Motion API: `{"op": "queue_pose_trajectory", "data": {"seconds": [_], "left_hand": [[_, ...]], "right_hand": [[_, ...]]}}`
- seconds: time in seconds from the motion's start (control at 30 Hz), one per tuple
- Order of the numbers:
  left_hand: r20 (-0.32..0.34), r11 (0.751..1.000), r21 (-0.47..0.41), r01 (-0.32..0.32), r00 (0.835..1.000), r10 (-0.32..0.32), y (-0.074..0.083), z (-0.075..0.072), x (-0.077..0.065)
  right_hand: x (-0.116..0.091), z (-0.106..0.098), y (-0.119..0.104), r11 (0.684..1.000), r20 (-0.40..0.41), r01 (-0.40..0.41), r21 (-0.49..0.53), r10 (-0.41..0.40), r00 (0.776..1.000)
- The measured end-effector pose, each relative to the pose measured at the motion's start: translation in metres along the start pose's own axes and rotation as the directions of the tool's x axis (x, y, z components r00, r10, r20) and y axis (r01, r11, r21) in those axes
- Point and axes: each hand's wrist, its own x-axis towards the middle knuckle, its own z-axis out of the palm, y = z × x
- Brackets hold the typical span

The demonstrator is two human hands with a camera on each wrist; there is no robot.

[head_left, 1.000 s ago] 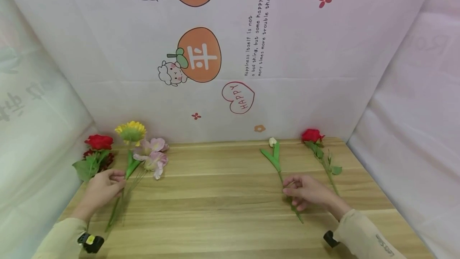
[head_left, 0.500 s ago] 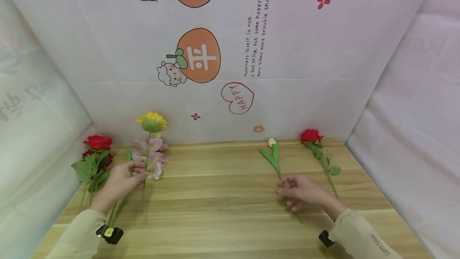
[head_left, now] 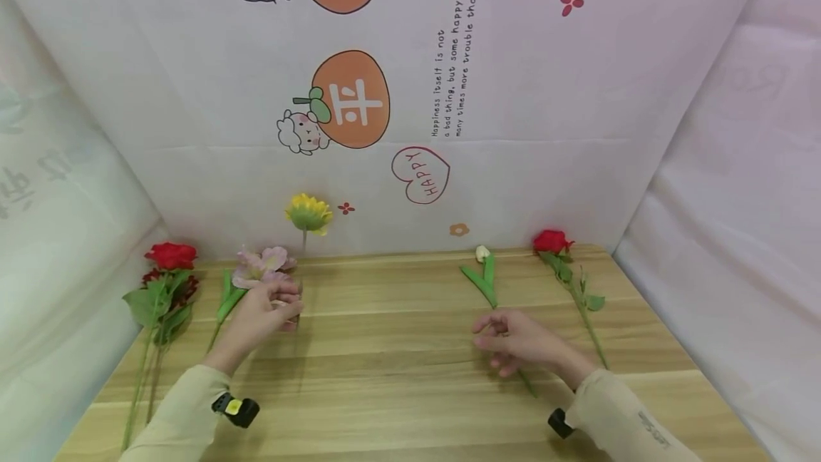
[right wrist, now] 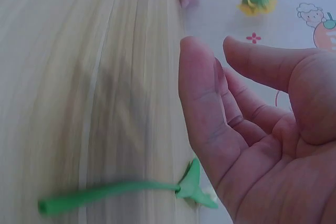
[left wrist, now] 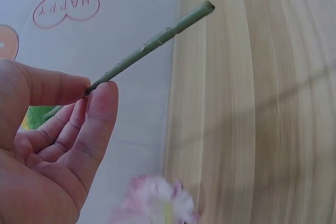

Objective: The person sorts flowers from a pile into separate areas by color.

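Note:
A yellow flower (head_left: pixel 308 214) on a long green stem (left wrist: pixel 152 45) is raised off the table, its stem pinched between the thumb and index finger of my left hand (head_left: pixel 266 316). Behind that hand in the head view lies a pale pink flower (head_left: pixel 263 266), partly covered by the fingers. My right hand (head_left: pixel 516 341) hovers with relaxed fingers, a gap showing between thumb and index finger in the right wrist view. Beneath it lies a white tulip (head_left: pixel 482 254) with two green leaves, the middle of its stem hidden by the hand in the head view.
Red roses (head_left: pixel 171 256) with dark green leaves lie at the left edge, beside a green-leaved stem (head_left: pixel 229 301). Another red rose (head_left: pixel 553 241) lies at the right. The wooden table (head_left: pixel 378 391) ends at a white printed cloth wall (head_left: pixel 526 162) at the back.
My left hand has carried the yellow flower rightward, from above the green-leaved stem past the pink flower. My right hand has shifted slightly left over the tulip stem.

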Motion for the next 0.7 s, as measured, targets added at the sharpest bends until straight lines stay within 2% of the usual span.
{"op": "queue_pose_trajectory", "data": {"seconds": [0.2,0.37,0.57,0.7], "left_hand": [[0.051,0.995,-0.097,0.036,0.998,-0.031,0.004,0.026,0.009],[0.061,0.99,-0.127,0.055,0.997,-0.048,0.008,0.047,0.016],[0.096,0.981,-0.178,0.073,0.994,-0.056,0.011,0.074,0.025],[0.121,0.967,-0.239,0.084,0.991,-0.057,0.013,0.091,0.031]], "right_hand": [[0.009,0.015,-0.009,1.0,0.032,0.011,0.018,-0.012,0.999],[0.017,0.031,-0.02,0.999,0.068,0.025,0.023,-0.026,0.997],[0.03,0.058,-0.026,0.997,0.075,0.022,0.069,-0.028,0.997],[0.038,0.078,-0.029,0.997,0.113,0.03,0.072,-0.038,0.993]]}}
